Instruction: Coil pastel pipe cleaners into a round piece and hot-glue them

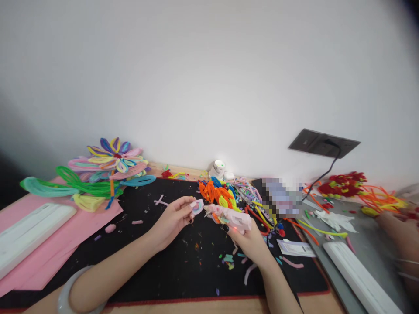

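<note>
Pastel piece (197, 207) above black mat (147, 272), well in from front edge, pinched between fingers of left hand (176, 216). Right hand (246, 240) has fingers wrapped round pink glue gun (235, 218), tip near piece. Pipe cleaners (212, 192) heaped toward mat's back edge.

I count three hands here: the worker's left hand (175, 220), their right hand (252, 240), and another person's hand (397, 231) off to the right. One glue gun (240, 219), one pink piece (196, 207), one bangle (70, 288). There's one black mat (157, 270); at its back left corner, one big flower (116, 158). White cases (36, 233), two: one on either side of the mat. Near the desk's back edge, at least one tub (218, 169). By the mat's right edge, one card (294, 247). Scraps (229, 258): too many to count.
</note>
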`<action>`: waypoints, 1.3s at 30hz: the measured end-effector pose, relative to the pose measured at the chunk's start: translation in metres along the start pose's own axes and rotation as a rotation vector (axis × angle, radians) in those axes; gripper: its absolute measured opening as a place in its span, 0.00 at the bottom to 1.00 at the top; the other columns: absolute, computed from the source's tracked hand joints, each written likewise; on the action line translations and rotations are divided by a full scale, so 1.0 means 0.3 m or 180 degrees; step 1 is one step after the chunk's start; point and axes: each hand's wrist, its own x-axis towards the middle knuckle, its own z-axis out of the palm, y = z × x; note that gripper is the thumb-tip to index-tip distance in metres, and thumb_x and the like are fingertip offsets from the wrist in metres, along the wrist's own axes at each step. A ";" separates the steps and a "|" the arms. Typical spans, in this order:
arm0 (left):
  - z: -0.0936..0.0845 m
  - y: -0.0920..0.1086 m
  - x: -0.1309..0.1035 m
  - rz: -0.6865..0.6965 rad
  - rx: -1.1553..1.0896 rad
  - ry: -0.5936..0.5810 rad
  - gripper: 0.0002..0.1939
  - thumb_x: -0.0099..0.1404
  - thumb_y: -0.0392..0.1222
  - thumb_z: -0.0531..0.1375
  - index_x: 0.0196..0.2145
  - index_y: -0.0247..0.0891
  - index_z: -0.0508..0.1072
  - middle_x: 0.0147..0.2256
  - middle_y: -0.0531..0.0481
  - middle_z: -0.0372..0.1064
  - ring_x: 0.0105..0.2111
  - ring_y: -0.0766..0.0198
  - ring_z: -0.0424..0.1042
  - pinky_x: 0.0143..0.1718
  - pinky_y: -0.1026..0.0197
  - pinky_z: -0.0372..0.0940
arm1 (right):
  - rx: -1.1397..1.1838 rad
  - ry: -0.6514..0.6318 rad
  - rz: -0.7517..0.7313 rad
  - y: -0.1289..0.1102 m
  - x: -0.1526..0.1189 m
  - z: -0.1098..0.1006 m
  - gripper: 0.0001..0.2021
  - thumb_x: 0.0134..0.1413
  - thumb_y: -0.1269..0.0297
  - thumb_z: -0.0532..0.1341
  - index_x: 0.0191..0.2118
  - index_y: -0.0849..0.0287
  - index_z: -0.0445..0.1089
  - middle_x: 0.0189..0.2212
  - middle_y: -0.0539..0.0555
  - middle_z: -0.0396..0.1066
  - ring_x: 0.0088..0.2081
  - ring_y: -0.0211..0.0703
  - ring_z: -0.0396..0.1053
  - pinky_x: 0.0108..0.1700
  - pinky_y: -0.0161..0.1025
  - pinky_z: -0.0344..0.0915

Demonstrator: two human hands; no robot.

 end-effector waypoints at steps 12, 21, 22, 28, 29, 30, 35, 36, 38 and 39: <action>0.007 0.007 -0.006 -0.0052 0.0117 -0.0139 0.12 0.53 0.42 0.70 0.34 0.36 0.76 0.27 0.54 0.69 0.23 0.73 0.62 0.27 0.67 0.59 | -0.0131 0.0127 -0.0126 0.023 0.003 -0.004 0.17 0.55 0.68 0.60 0.50 0.56 0.75 0.45 0.54 0.78 0.46 0.50 0.75 0.48 0.42 0.72; -0.006 -0.004 0.006 0.0044 0.0095 0.0056 0.12 0.54 0.43 0.70 0.35 0.37 0.76 0.31 0.51 0.72 0.28 0.70 0.66 0.33 0.65 0.61 | -0.0015 0.0029 -0.0033 0.004 0.002 0.001 0.18 0.54 0.70 0.61 0.51 0.58 0.75 0.47 0.55 0.77 0.47 0.51 0.75 0.49 0.43 0.72; -0.006 -0.004 0.006 0.0051 0.0089 0.0054 0.12 0.54 0.42 0.70 0.35 0.37 0.76 0.31 0.51 0.72 0.28 0.70 0.66 0.33 0.65 0.62 | 0.0008 -0.0012 -0.0013 0.003 0.002 0.002 0.18 0.54 0.70 0.60 0.52 0.58 0.74 0.48 0.55 0.77 0.47 0.50 0.75 0.49 0.43 0.72; -0.002 0.000 0.003 0.0094 0.0060 0.0023 0.11 0.55 0.41 0.69 0.36 0.37 0.75 0.32 0.51 0.72 0.28 0.69 0.67 0.35 0.64 0.63 | 0.0120 -0.0153 -0.0072 0.000 0.005 0.006 0.19 0.55 0.72 0.60 0.53 0.57 0.73 0.50 0.54 0.75 0.50 0.49 0.74 0.53 0.44 0.70; 0.000 0.001 0.002 0.0088 0.0062 0.0043 0.11 0.55 0.41 0.69 0.36 0.37 0.75 0.32 0.51 0.72 0.28 0.69 0.67 0.35 0.64 0.63 | 0.0139 -0.0168 -0.0090 0.000 0.005 0.006 0.19 0.55 0.72 0.60 0.53 0.56 0.73 0.50 0.54 0.75 0.50 0.48 0.73 0.54 0.43 0.69; 0.001 0.002 0.002 0.0078 0.0065 0.0063 0.12 0.55 0.41 0.69 0.36 0.37 0.75 0.32 0.51 0.72 0.28 0.69 0.67 0.34 0.64 0.63 | 0.0152 -0.0186 -0.0096 0.001 0.006 0.007 0.19 0.55 0.72 0.60 0.53 0.55 0.73 0.50 0.53 0.75 0.50 0.48 0.73 0.54 0.43 0.69; 0.005 0.006 -0.001 0.0065 0.0052 0.0073 0.12 0.54 0.42 0.70 0.35 0.37 0.75 0.31 0.51 0.72 0.28 0.69 0.67 0.34 0.64 0.63 | 0.0064 -0.0240 -0.0062 -0.001 0.006 0.008 0.19 0.54 0.73 0.60 0.51 0.57 0.74 0.46 0.52 0.78 0.46 0.47 0.75 0.50 0.41 0.72; 0.005 0.006 -0.001 0.0063 0.0047 0.0074 0.12 0.54 0.42 0.70 0.35 0.37 0.75 0.30 0.51 0.72 0.28 0.69 0.67 0.34 0.64 0.63 | 0.0036 -0.0245 -0.0055 -0.002 0.005 0.008 0.18 0.54 0.72 0.60 0.51 0.57 0.74 0.45 0.52 0.78 0.45 0.47 0.76 0.49 0.41 0.72; 0.006 0.007 -0.001 0.0058 0.0044 0.0080 0.12 0.53 0.42 0.70 0.35 0.37 0.75 0.30 0.52 0.72 0.28 0.69 0.68 0.35 0.64 0.63 | 0.0005 -0.0278 -0.0057 -0.005 0.005 0.009 0.18 0.55 0.71 0.60 0.51 0.57 0.74 0.44 0.52 0.78 0.45 0.47 0.76 0.48 0.41 0.72; 0.005 0.007 -0.001 0.0054 0.0047 0.0082 0.13 0.53 0.42 0.70 0.35 0.37 0.74 0.30 0.52 0.72 0.28 0.69 0.68 0.35 0.64 0.63 | 0.0002 -0.0299 -0.0057 -0.006 0.004 0.009 0.18 0.55 0.71 0.60 0.52 0.56 0.74 0.44 0.52 0.78 0.44 0.47 0.76 0.48 0.41 0.72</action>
